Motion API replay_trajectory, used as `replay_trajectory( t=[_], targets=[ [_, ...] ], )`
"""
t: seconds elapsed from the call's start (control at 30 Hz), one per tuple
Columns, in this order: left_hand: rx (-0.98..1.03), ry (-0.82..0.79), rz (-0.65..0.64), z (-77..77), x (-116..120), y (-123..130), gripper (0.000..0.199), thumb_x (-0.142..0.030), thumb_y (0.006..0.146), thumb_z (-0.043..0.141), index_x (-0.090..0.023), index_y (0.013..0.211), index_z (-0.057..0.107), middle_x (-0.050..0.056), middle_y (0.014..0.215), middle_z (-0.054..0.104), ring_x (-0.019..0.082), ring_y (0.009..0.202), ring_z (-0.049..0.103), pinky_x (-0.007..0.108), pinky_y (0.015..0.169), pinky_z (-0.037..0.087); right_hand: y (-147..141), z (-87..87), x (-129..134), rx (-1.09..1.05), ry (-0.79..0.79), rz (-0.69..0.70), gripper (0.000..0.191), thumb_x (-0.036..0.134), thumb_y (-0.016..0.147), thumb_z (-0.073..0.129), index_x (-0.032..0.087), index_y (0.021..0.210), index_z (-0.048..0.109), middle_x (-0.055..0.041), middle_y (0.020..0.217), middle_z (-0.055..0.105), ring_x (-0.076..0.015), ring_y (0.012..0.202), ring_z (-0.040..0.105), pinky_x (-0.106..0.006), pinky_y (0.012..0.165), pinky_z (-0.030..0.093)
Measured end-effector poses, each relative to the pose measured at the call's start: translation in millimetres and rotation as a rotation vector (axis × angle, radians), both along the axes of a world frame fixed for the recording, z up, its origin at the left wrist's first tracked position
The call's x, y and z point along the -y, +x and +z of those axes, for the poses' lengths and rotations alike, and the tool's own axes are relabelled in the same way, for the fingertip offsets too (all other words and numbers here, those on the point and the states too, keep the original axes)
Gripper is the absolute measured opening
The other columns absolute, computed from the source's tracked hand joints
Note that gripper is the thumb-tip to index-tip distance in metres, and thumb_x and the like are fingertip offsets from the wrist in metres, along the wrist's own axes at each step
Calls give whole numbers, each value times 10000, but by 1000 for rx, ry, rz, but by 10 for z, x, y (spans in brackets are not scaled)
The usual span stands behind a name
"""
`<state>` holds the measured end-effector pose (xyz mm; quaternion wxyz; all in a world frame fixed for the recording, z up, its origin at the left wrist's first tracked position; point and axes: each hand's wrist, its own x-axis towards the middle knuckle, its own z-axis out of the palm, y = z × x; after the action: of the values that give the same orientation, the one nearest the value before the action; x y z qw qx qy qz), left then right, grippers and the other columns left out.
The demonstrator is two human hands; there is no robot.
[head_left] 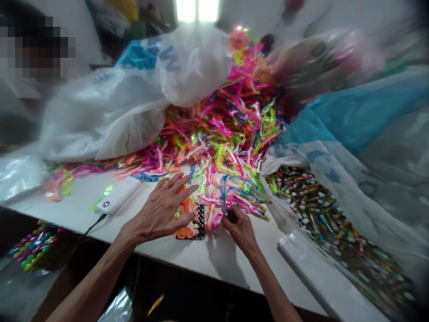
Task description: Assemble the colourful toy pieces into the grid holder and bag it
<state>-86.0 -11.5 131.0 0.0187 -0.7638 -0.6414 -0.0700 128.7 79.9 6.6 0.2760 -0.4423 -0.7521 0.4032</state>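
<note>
My left hand (164, 208) is spread, palm down, over the left side of a black tray with holes (200, 223). Orange pieces (185, 232) lie in that tray, partly hidden by my fingers. To the right of the tray, my right hand (238, 226) pinches the lower end of a blue translucent piece (224, 190), which stands nearly upright. Beyond both hands rises a large heap of bright pink, orange, green and blue plastic pieces (234, 129), some with white strips. Pink and blue pieces lie just right of my right hand's fingertips.
A white box-shaped device (119, 197) with a black cable sits at the left. White plastic bags (110, 107) flank the heap. On the right are many small multicoloured items (321, 210) and a long white box (311, 273). A pixelated area covers the upper left.
</note>
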Motion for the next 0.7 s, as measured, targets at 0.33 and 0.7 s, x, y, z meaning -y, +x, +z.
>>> replay_trajectory(
  t=[0.33, 0.7],
  targets=[
    [32, -12, 13, -29, -3, -8, 551, -460, 832, 427, -222, 1326, 384, 98, 1419, 317, 297, 1316, 227, 485, 1039, 225, -313, -177, 96, -298, -420, -27, 132, 263, 649, 595, 153, 714, 563, 17, 596, 563, -120, 542, 498, -219, 490, 375],
    [79, 9, 2, -53, -18, -22, 557, -492, 819, 448, -226, 1307, 414, 95, 1418, 322, 317, 1312, 227, 494, 1034, 225, -256, -170, 437, -42, -71, 223, 88, 216, 790, 489, 166, 787, 561, 5, 637, 564, -116, 561, 493, -215, 536, 365]
  ],
)
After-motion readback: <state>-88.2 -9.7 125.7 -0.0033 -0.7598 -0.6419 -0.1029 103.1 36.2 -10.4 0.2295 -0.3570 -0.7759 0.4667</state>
